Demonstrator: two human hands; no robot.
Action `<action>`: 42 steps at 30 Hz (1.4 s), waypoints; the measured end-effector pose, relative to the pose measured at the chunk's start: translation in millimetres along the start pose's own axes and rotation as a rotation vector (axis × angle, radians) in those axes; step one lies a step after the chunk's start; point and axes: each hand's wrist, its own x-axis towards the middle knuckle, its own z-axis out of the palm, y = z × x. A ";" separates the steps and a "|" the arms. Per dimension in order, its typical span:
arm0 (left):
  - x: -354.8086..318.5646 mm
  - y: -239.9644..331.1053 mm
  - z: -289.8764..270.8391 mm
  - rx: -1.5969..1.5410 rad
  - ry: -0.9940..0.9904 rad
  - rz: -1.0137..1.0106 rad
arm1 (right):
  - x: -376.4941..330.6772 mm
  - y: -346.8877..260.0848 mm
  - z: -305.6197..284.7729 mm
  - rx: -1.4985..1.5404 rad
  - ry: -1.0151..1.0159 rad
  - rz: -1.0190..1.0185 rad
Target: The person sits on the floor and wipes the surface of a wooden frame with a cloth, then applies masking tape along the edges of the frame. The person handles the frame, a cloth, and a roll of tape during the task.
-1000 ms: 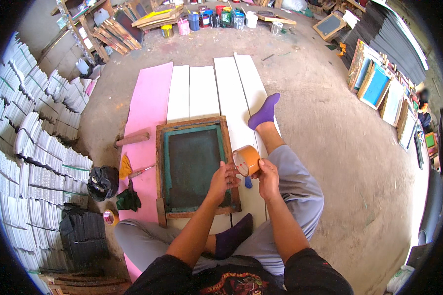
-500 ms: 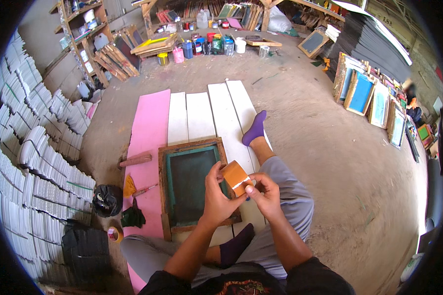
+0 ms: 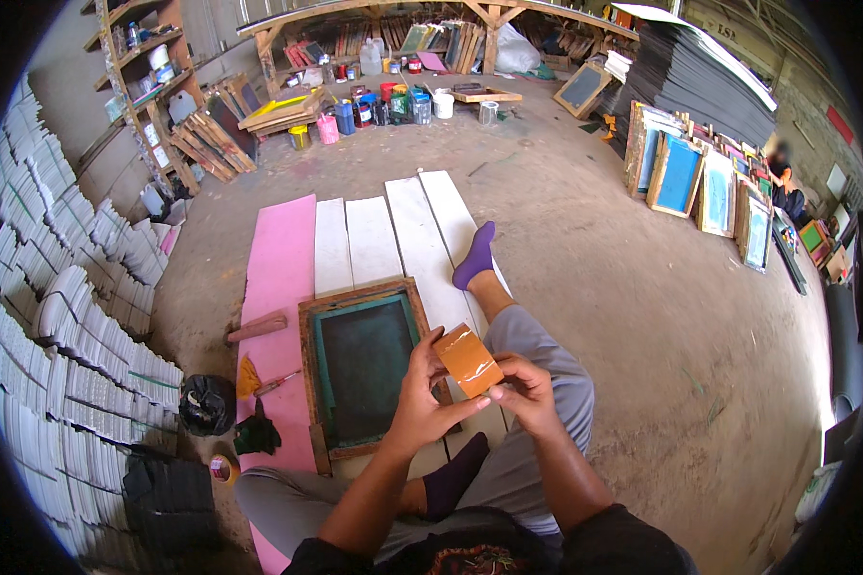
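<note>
Both hands closed on the tape roll (image 3: pixel 468 360): left hand (image 3: pixel 420 402) cradles its side, right hand (image 3: pixel 525 391) pinches at its lower edge. It looks light, stiff and slick, best gripped across the rim, above the screen frame (image 3: pixel 362 374) on the white boards (image 3: pixel 393 240).

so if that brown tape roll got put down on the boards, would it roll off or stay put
The brown tape roll, held between the left hand and right hand, looks round and glossy, so on edge it would probably roll along the white boards. Laid flat it likely stays. It seems light and stiff.
</note>
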 end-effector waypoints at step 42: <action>-19.2 4.0 -46.0 0.229 0.113 0.147 | 15.4 -11.1 34.5 -0.134 -0.116 0.030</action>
